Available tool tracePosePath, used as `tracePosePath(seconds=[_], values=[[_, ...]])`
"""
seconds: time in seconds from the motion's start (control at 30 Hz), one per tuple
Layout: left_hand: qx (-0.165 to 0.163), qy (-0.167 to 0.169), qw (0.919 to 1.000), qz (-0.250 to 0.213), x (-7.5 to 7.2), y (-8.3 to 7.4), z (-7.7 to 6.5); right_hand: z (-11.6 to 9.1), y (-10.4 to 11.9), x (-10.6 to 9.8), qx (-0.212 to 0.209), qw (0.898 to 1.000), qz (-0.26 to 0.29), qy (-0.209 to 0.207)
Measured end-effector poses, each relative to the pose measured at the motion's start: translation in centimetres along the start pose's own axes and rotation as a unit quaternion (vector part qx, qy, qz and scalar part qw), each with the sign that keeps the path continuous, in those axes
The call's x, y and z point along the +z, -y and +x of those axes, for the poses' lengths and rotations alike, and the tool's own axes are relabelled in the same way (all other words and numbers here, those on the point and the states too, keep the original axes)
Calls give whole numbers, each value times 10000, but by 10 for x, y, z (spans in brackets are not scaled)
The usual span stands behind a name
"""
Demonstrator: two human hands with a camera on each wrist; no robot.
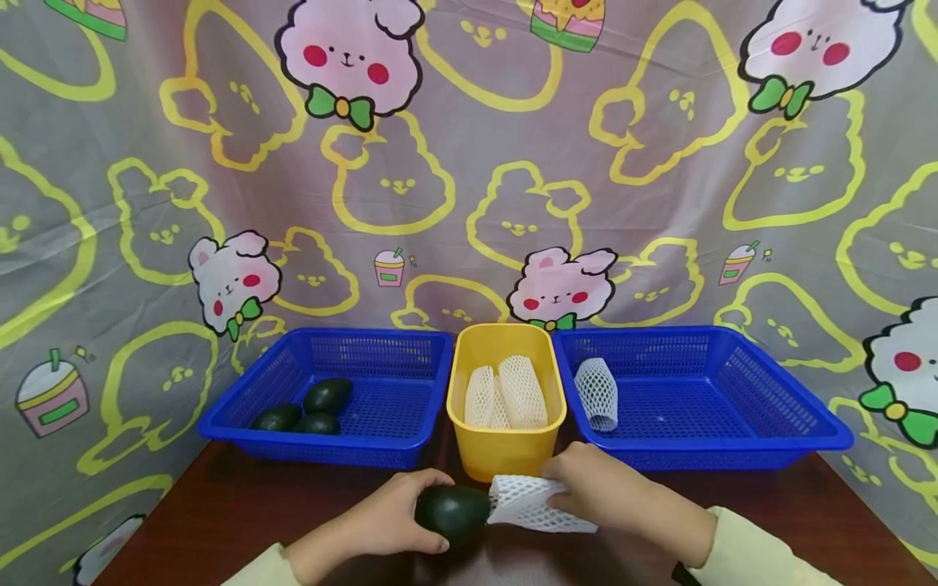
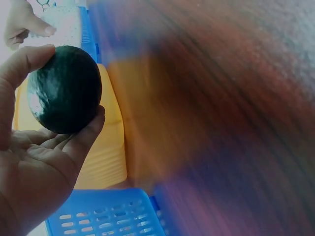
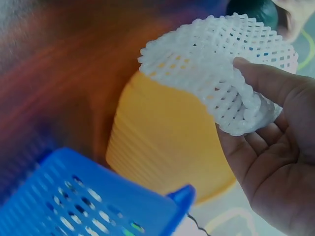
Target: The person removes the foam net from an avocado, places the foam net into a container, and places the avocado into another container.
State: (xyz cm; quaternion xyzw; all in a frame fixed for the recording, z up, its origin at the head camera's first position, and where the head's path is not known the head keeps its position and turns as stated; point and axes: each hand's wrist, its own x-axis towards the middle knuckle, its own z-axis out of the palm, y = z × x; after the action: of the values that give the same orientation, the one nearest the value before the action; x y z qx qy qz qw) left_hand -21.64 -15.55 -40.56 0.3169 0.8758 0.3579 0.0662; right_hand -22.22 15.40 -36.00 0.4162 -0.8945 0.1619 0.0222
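From my feed, the avocado (image 1: 453, 514) is over the near part of the brown tabletop (image 1: 198, 505), in front of the yellow bin. My left hand (image 1: 396, 514) has thumb and fingers curled round it, the thumb on its near side. I'd judge it firm, fairly weighty for its size and a bit slippery, so a hold round its widest part suits it best, without hard squeezing in case the flesh bruises. It looks dark green, almost black, egg-shaped and smooth, with a glossy highlight.

Its tip points at the white foam net sleeve (image 1: 533, 500); whether they touch, I can't tell. My right hand (image 1: 604, 492) pinches that sleeve between thumb and fingers. It should be feather-light, springy and easily torn, best taken by its edge.

Beyond, the yellow bin (image 1: 506, 452) holds more foam sleeves (image 1: 523, 395). The left blue basket (image 1: 330, 452) holds three dark avocados (image 1: 327, 396); the right blue basket (image 1: 733, 457) has a netted white sleeve (image 1: 597, 395), contents unclear. A cartoon-print curtain (image 1: 645, 216) hangs behind.
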Motion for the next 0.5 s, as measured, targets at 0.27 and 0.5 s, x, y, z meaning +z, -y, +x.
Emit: tracePosePath(seconds=[0.27, 0.5], values=[[-80, 10, 9999, 61, -7, 0, -6, -3, 6, -27, 360, 9983, 441, 89], [-60, -77, 9999, 115, -12, -1, -11, -1, 11, -51, 300, 9991, 209, -205]])
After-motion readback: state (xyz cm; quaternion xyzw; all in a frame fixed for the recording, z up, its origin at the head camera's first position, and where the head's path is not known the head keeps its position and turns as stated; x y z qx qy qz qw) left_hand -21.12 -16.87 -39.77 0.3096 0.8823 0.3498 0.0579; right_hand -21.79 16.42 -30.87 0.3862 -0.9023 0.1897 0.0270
